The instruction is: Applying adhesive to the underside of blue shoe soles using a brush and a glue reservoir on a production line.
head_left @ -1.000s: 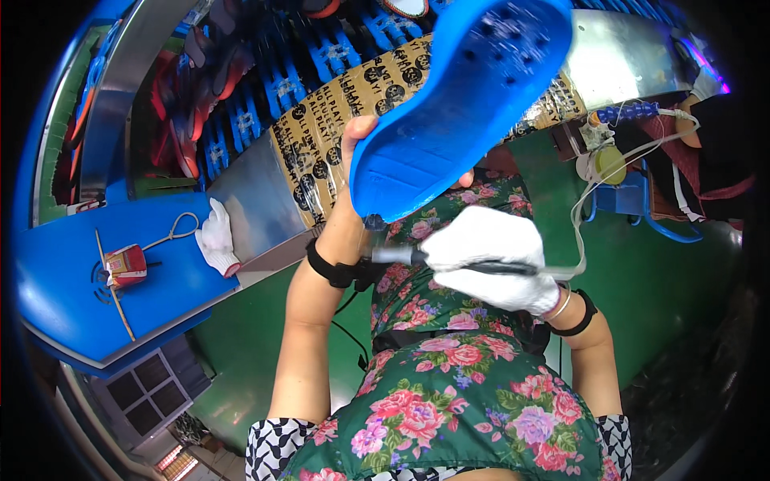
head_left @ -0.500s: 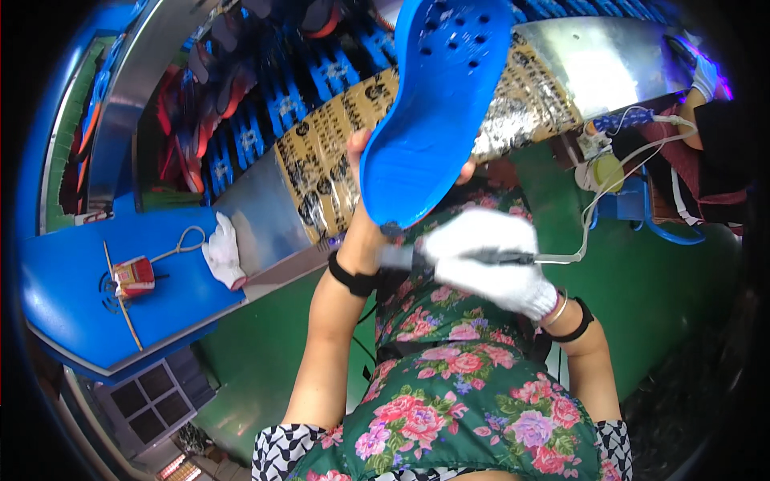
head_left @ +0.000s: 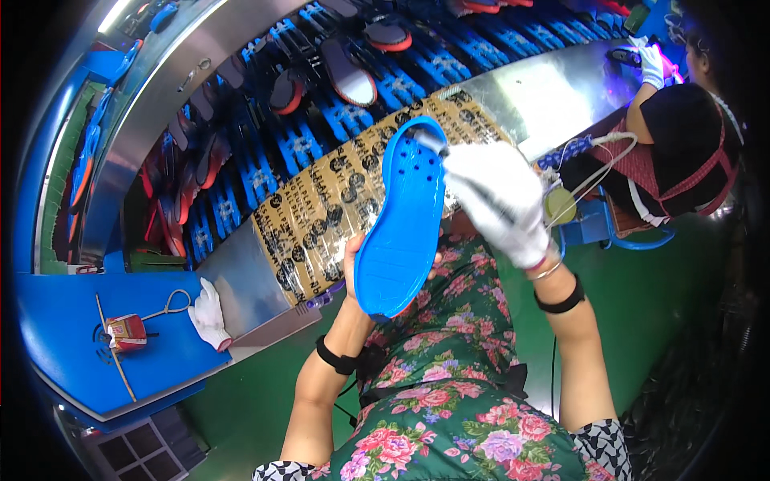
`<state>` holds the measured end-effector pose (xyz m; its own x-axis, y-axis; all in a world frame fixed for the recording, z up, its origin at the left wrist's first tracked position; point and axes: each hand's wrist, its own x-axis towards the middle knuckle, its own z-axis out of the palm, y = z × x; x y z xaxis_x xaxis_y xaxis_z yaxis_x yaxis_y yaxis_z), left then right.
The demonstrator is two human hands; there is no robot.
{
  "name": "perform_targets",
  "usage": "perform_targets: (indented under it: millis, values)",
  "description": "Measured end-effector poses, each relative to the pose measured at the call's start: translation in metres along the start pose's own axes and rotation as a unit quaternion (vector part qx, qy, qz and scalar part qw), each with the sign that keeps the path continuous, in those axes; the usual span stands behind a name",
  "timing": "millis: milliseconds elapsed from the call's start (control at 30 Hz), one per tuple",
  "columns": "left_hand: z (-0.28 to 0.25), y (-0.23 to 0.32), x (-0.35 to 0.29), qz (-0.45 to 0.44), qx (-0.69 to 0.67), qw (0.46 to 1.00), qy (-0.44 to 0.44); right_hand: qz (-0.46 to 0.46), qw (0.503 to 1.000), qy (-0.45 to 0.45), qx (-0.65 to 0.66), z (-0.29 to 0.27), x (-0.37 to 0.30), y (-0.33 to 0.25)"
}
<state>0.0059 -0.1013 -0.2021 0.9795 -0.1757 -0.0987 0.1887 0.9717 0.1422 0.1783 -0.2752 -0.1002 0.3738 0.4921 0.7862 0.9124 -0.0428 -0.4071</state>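
A blue shoe sole (head_left: pixel 397 252), shiny inside and with small holes at its toe end, is held out in front of my apron. My bare left hand (head_left: pixel 353 255) grips it from beneath; its thumb shows at the left edge and fingertips at the right edge, the rest hidden under the sole. In a white glove, my right hand (head_left: pixel 504 200) is closed around a brush (head_left: pixel 431 143). The brush tip is at the inside of the toe end, slightly blurred, and most of the handle is hidden by the glove.
Beyond a metal ledge covered with taped brown cardboard (head_left: pixel 309 212), a conveyor carries several dark soles (head_left: pixel 349 72). A blue table (head_left: pixel 60 337) at left bears a red box (head_left: pixel 127 332) and a white glove (head_left: pixel 208 315). At right another person (head_left: pixel 674 144) works beside a pale hose (head_left: pixel 613 160).
The sole has come down and nearer to me. My right hand has moved up with the brush, from below the heel to the toe end. The view has shifted, showing more of the conveyor.
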Motion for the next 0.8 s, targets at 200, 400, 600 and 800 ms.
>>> perform_targets:
  millis: [200, 400, 600, 800]
  values:
    - [-0.013, 0.021, 0.000, 0.059, -0.036, 0.997, -0.024, 0.013, 0.959, -0.129, 0.251, 0.028, -0.061, -0.074]
    - [0.001, 0.037, -0.007, 0.084, -0.008, 0.992, -0.094, 0.264, 0.873, -0.178, 0.369, 0.030, -0.046, -0.094]
    - [0.060, 0.076, -0.063, 0.187, 0.112, 0.975, -0.051, 0.407, 0.611, -0.100, 0.672, 0.026, -0.047, -0.094]
    - [0.172, 0.159, -0.128, 0.278, 0.277, 0.892, -0.226, 0.495, 0.589, 0.018, 0.639, 0.034, -0.044, -0.082]
